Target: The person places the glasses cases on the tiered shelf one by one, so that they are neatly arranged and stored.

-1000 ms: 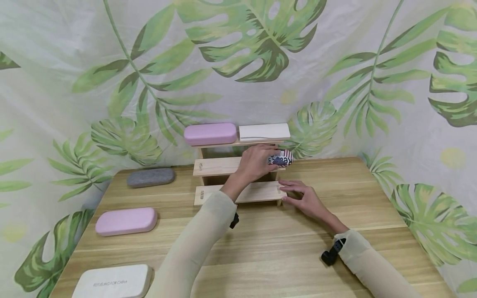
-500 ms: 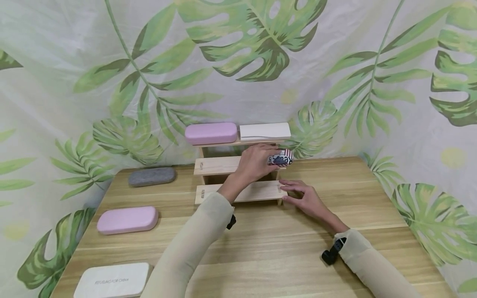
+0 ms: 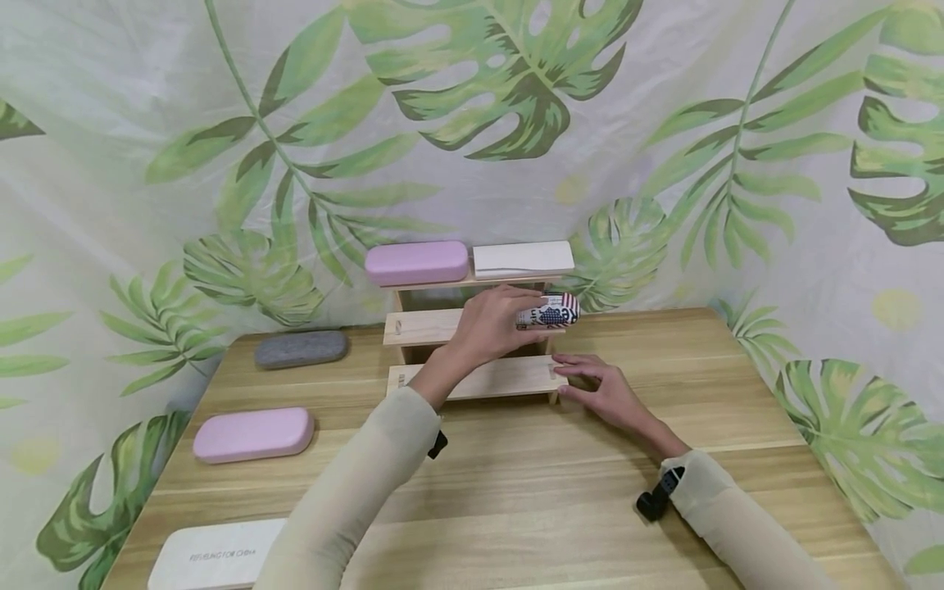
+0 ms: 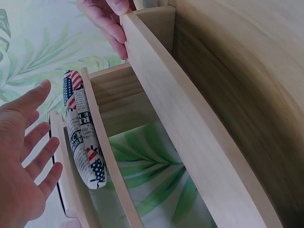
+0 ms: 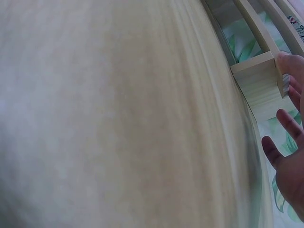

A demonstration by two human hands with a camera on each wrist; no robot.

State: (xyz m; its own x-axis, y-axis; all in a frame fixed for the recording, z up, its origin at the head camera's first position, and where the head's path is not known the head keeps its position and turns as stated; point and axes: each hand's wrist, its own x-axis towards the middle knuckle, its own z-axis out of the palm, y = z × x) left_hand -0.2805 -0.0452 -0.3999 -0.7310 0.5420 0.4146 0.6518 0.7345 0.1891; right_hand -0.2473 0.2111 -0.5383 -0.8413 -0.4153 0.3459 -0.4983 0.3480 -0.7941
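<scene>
A glasses case (image 3: 555, 311) printed with stars, stripes and lettering lies on the middle shelf of a three-tier wooden rack (image 3: 501, 378), at its right end. My left hand (image 3: 483, 328) is just beside the case. In the left wrist view, the fingers of that hand (image 4: 23, 161) are spread and stand apart from the case (image 4: 83, 128). My right hand (image 3: 608, 395) holds the right end of the lowest shelf. The right wrist view has the thumb and a finger of this hand (image 5: 290, 175) on either side of the shelf's end, other fingers extended.
On the top shelf sit a pink case (image 3: 416, 262) and a white case (image 3: 524, 258). Down the table's left side lie a grey felt case (image 3: 301, 350), another pink case (image 3: 254, 434) and a white lettered case (image 3: 214, 557). A leaf-patterned curtain (image 3: 472, 98) hangs behind.
My left hand has drawn back to the left from the printed case, uncovering more of it. The case stays on the middle shelf. My right hand keeps its place.
</scene>
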